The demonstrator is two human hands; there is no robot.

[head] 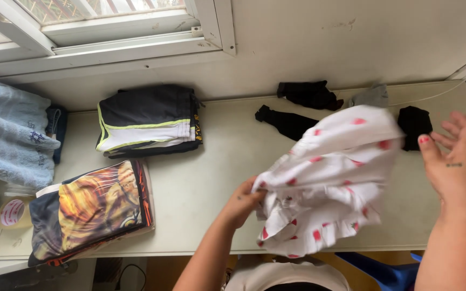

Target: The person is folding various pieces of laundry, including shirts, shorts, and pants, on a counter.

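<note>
Pale table [206,183]: left hand [242,202] grips white red-spotted garment [327,183]; right hand [454,156] open.

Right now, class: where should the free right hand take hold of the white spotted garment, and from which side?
Judging by its pose, the upper right edge of the white spotted garment. The left hand bunches its left side, so that far edge hangs free nearest the open right hand. Come in from the right.

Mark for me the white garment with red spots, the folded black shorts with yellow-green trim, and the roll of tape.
White red-spotted fabric garment [330,183]: head view, on its bunched middle.
Folded black shorts with yellow-green trim [146,116]: head view, on the top fold.
Roll of tape [13,213]: head view, on its flat face.
</note>
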